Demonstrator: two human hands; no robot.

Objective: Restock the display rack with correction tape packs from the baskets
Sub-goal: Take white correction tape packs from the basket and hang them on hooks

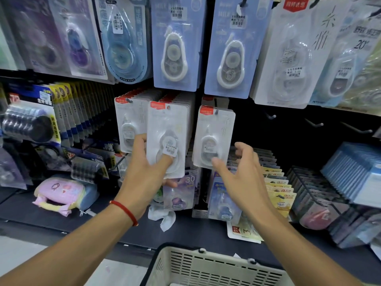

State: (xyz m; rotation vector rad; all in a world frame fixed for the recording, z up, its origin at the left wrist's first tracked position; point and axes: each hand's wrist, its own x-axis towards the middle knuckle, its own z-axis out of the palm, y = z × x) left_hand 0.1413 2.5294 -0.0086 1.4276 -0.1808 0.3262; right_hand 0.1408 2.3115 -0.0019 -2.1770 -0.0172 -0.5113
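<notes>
Gripping a white pack (167, 139) by its lower end, the left hand (144, 174) holds it upright against the rack (288, 124) — between two hanging packs. Right hand (239, 172) hovers just below the right-hand pack (213, 137), fingers loosely spread, holding nothing. Below stands a basket (206, 263) — its contents out of view.

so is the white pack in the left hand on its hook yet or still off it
Cannot tell for sure. The left hand grips the white pack by its lower part, upright against the middle row; no hook tip shows through its top hole.
</notes>
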